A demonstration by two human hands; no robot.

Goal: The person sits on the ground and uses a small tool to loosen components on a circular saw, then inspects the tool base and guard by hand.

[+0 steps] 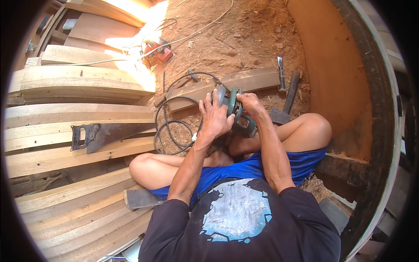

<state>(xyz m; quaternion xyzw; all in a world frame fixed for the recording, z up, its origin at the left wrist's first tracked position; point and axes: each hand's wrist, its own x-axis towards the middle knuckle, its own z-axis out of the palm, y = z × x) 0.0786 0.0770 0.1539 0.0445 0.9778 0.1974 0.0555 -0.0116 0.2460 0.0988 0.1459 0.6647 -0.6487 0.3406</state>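
A green power tool with a round guard, which looks like a circular saw (234, 101), is tilted up above my crossed legs. My left hand (215, 118) lies along its grey left side, with the fingers stretched upward and the thumb pressed near the guard. Around the upper right edge of the green guard, the fingers of my right hand (249, 103) are curled. Part of the saw's lower body is hidden by my hands and wrists. Just beyond it, a wooden beam (257, 81) rests on the sawdust-covered ground.
A dark cable (167, 131) loops left of the saw. On the stacked boards (78, 162) lies a handsaw (111, 134). A chisel (281, 74) and a hammer (288, 100) lie right of the beam. Farther off sits a red power tool (162, 51). A brown panel (338, 78) borders the right.
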